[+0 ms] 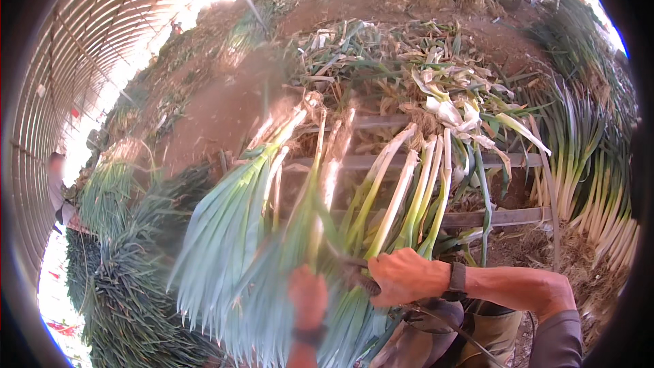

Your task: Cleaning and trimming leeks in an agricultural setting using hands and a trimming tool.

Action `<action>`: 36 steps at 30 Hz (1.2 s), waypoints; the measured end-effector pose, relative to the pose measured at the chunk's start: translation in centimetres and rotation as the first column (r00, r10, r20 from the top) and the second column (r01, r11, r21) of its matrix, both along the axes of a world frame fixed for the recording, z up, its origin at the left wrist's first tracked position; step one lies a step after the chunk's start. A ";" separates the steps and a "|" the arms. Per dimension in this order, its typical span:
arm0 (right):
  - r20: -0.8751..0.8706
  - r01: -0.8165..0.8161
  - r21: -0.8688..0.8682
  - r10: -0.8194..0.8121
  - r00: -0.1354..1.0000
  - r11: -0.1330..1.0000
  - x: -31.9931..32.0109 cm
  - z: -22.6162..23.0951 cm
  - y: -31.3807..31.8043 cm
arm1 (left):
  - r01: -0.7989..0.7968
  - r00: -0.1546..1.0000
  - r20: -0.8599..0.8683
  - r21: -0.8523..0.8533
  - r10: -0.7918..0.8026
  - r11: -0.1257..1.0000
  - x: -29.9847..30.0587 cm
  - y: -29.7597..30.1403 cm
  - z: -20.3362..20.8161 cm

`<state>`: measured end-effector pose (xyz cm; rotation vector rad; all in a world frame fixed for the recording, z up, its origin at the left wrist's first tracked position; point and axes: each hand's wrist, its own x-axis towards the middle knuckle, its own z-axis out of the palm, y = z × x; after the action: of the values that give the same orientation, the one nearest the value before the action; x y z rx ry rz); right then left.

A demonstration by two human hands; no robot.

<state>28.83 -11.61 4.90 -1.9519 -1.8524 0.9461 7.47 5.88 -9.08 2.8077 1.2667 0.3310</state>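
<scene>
Several long green onions (394, 212) lie side by side over wooden slats, pale root ends away from me and blue-green leaves (225, 232) spread toward me. My right hand (407, 277), with a dark band at its wrist, is closed around a dark-handled tool (371, 287) above the onion stalks. Most of that tool is covered by the fingers, so its kind does not show. To its left, my left hand (308, 296) is over the leaves; motion smears its fingers, and whether it holds any leaves cannot be made out.
Stripped leaves and peelings (381, 48) are heaped beyond the wooden slats (504, 218). Bundled green onions (565, 157) lie at the right, roots toward me. A tall heap of greens (136, 266) stands at the left. Farther left, another person (58, 184) is beneath an arched frame (88, 41).
</scene>
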 end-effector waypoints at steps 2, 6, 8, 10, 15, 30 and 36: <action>-0.013 0.100 0.171 -0.099 0.995 0.980 0.4 -0.1 0.2 | -0.002 1.000 0.004 -0.020 0.002 1.000 0.1 0.5 -0.2; 0.043 0.210 0.047 -0.212 0.976 0.977 1.8 -0.3 0.7 | 0.092 0.983 0.167 -0.076 -0.078 0.993 0.4 2.3 -0.9; 0.032 0.283 0.037 -0.284 0.958 0.958 2.7 -0.2 0.2 | 0.128 0.975 0.199 -0.159 -0.095 0.979 2.1 3.1 0.8; 0.036 0.305 0.048 -0.306 0.951 0.951 3.2 -0.4 -0.2 | 0.142 0.971 0.222 -0.244 -0.087 0.959 4.5 3.0 3.7; 0.021 0.380 0.042 -0.381 0.925 0.924 3.7 0.6 -0.5 | 0.222 0.924 0.348 -0.155 -0.157 0.963 11.3 5.0 6.8; -0.168 0.265 -0.104 -0.279 0.945 0.959 2.6 1.7 -3.2 | 0.277 0.941 0.328 -0.608 -0.082 0.744 8.7 5.2 1.8; -0.228 0.218 0.038 -0.204 0.952 0.975 1.1 1.3 -3.6 | 0.249 0.953 0.236 -0.250 -0.191 0.936 9.8 3.0 2.0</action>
<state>29.97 -15.20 6.25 -1.8750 -1.4992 0.9813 17.26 8.86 -7.12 2.5627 0.8672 0.3897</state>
